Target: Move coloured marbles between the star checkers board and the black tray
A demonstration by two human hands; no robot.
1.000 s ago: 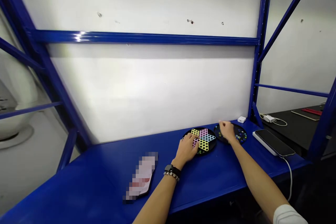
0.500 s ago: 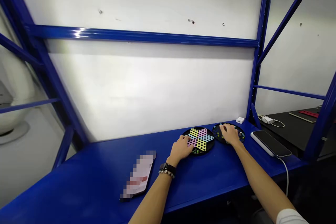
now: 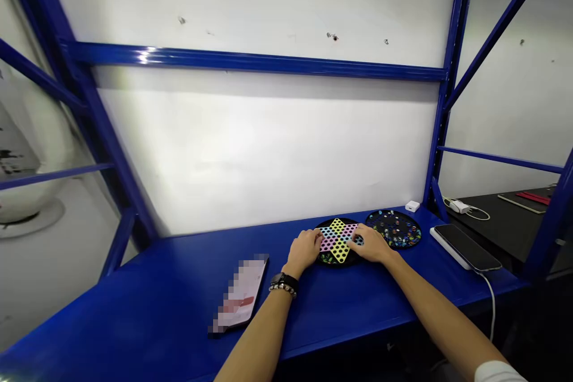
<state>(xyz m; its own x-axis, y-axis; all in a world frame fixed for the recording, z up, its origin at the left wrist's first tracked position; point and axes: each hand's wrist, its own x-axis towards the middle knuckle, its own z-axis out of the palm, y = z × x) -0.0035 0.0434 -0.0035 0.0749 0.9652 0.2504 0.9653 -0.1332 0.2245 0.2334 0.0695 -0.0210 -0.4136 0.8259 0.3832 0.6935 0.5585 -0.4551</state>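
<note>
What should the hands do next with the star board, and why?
Maybe nudge the star board gently to settle it in the black tray, because the left hand is at one side of it and the right hand at the other. I can't tell whether it sits flat.

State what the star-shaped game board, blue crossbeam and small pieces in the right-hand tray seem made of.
Star-shaped game board: probably matte plastic, going by its flat colours and round holes; coated card is possible.
Blue crossbeam: likely glossy painted metal, since it throws a white highlight.
Small pieces: perhaps shiny glass, given their bright glints, but too small to be sure.
</note>
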